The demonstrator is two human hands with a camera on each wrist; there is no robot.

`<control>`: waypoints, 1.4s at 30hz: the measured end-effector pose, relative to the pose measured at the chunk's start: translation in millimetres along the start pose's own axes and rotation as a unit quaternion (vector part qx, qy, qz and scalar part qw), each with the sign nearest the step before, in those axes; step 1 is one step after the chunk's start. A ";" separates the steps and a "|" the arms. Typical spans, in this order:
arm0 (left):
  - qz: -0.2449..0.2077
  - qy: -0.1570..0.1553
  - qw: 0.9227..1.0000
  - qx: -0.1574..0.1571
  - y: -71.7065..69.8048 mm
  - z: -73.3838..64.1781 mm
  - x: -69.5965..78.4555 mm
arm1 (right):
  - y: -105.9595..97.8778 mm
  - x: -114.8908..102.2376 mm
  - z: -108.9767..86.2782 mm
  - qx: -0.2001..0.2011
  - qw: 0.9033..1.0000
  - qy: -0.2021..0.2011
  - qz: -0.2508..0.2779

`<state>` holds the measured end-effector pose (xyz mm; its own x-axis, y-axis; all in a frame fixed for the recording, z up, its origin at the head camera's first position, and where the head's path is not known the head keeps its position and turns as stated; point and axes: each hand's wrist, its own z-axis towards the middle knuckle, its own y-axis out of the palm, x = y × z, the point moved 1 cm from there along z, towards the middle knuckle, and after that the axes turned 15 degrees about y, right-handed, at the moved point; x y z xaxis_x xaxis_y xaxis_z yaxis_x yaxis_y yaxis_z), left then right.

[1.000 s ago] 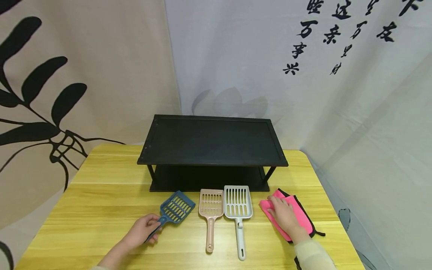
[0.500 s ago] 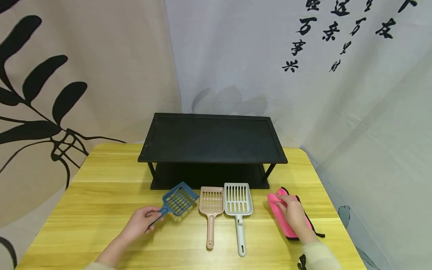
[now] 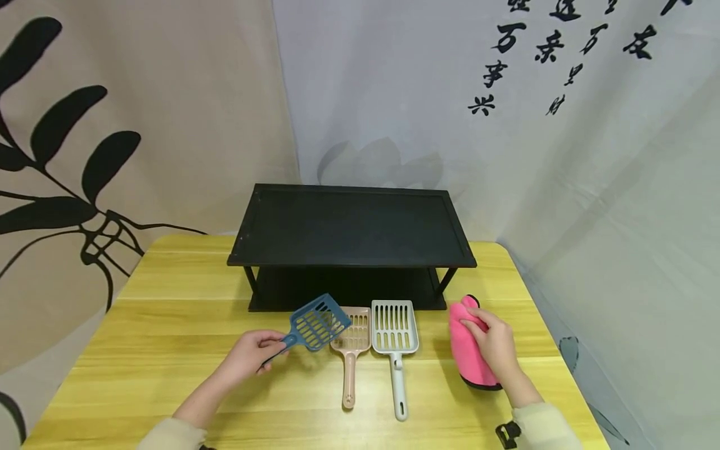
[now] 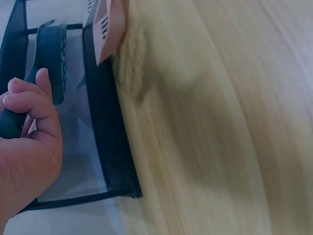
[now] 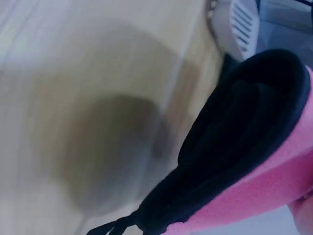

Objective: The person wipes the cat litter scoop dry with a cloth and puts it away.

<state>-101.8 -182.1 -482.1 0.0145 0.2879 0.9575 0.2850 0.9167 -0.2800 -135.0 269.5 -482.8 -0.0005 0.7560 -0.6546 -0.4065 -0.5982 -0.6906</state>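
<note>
My left hand grips the handle of a blue slotted litter scoop, its head raised and tilted, overlapping the beige litter scoop in the head view. In the left wrist view the blue scoop appears nearly edge-on above the curled fingers. A white litter scoop lies beside the beige one, handle toward me. On the right, my right hand pinches a folded pink cloth with black edging. Its black side and a thin loop show in the right wrist view, above a shadow.
Behind the scoops stands a black two-tier rack on the wooden table. Printed curtains hang behind the table and along its right side.
The left hand has raised the blue scoop and moved it rightward, over the beige one. The right hand has gone from resting on the pink cloth to pinching and lifting it, more folded.
</note>
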 end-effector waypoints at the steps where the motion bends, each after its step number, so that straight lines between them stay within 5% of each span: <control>1: -0.003 0.002 1.000 -0.004 0.9 0.9 1.6 | -0.6 -4.3 0.0 -0.002 1.000 0.003 0.003; 15: -0.022 0.017 0.998 -0.055 11.8 10.8 15.8 | 3.5 -49.6 1.4 -0.015 0.996 -0.070 0.053; 33: -0.015 0.029 0.997 -0.076 27.1 16.5 21.9 | 11.3 -68.3 -3.4 -0.059 0.994 -0.076 0.051; 42: -0.012 0.030 0.996 -0.082 30.6 17.7 27.2 | 10.4 -71.4 -5.0 -0.100 0.993 -0.020 0.054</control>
<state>-109.7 -141.3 -465.8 0.0616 0.2441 0.9678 0.4389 0.8642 -0.2459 -134.6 208.0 -444.9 -0.0726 0.6915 -0.7187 -0.2133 -0.7147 -0.6662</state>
